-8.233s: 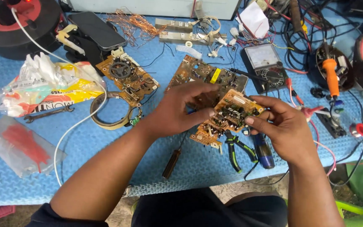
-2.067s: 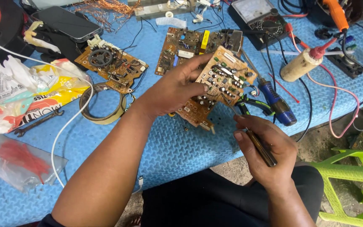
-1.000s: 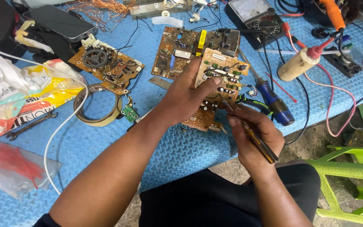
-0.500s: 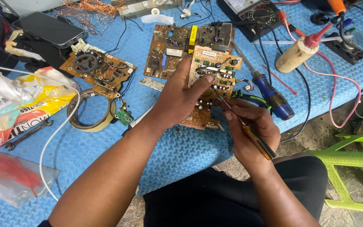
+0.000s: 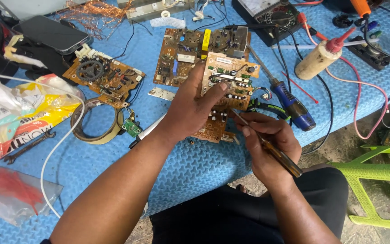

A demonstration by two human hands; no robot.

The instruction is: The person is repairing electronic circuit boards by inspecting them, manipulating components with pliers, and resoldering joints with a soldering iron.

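Holding tan circuit board [image 5: 231,81], crowded components

A blue textured foam mat [image 5: 195,180] is covering the worktable, its dimpled surface running from the left edge to the far right. Even, daylight-like light is falling across it, casting only soft shadows. Past the mat's near edge, a bare grey dirt floor with small stones [image 5: 339,140] is showing at lower right. A lime-green plastic chair [image 5: 380,171] is standing on that floor at the right edge, only partly in frame. At top left, a pale flat panel [image 5: 32,7] is lying along the mat's far edge.
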